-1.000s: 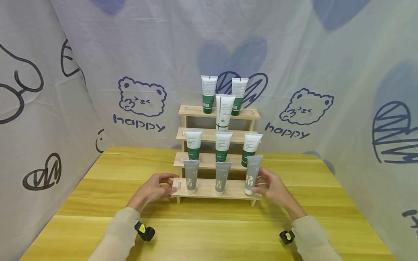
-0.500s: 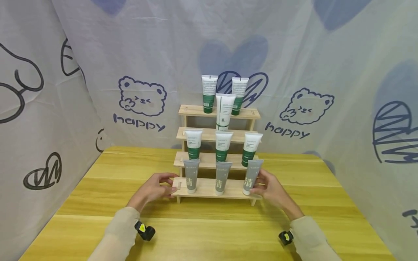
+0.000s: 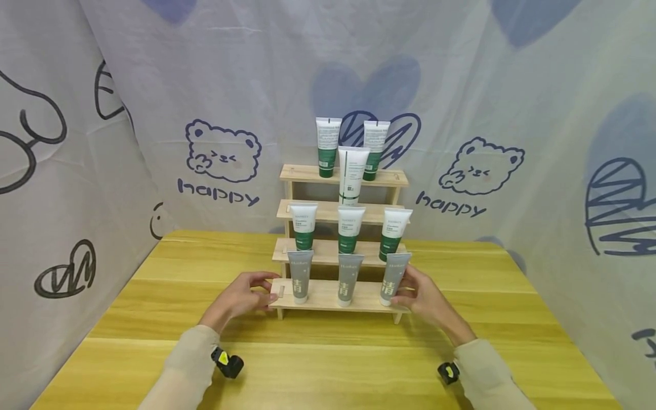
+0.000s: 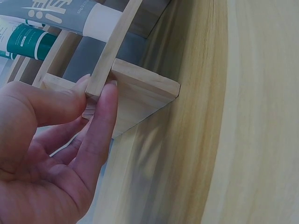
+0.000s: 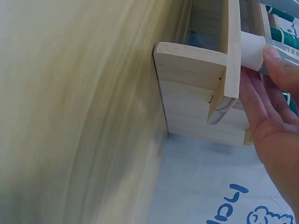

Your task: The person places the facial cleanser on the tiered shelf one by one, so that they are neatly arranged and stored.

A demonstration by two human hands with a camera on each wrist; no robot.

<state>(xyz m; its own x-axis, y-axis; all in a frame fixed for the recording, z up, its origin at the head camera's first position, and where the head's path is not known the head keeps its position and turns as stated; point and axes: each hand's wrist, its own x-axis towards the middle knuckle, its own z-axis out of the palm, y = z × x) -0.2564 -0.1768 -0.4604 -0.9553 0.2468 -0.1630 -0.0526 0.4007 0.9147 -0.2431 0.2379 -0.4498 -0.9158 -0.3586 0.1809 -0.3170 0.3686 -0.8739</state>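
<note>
A stepped wooden display rack (image 3: 320,293) stands on the table. My left hand (image 3: 246,296) pinches the left end of its lowest shelf between thumb and fingers, as the left wrist view (image 4: 60,140) shows. At the shelf's right end my right hand (image 3: 422,293) holds a grey squeeze tube (image 3: 394,276), thumb in front and fingers behind. In the right wrist view the tube's white cap (image 5: 252,50) meets the shelf. Two more grey tubes, a left one (image 3: 300,276) and a middle one (image 3: 349,279), stand on the same shelf.
Green-and-white tubes (image 3: 348,230) stand in a row on the second shelf. One taller white tube (image 3: 352,176) is on the third shelf, and two green-and-white tubes (image 3: 328,148) are on top. A printed cloth (image 3: 220,85) hangs behind the yellow wooden table (image 3: 328,364).
The right grey tube has come down slightly and shifted a little left, with my right hand still on it. My left hand has stayed at the shelf end.
</note>
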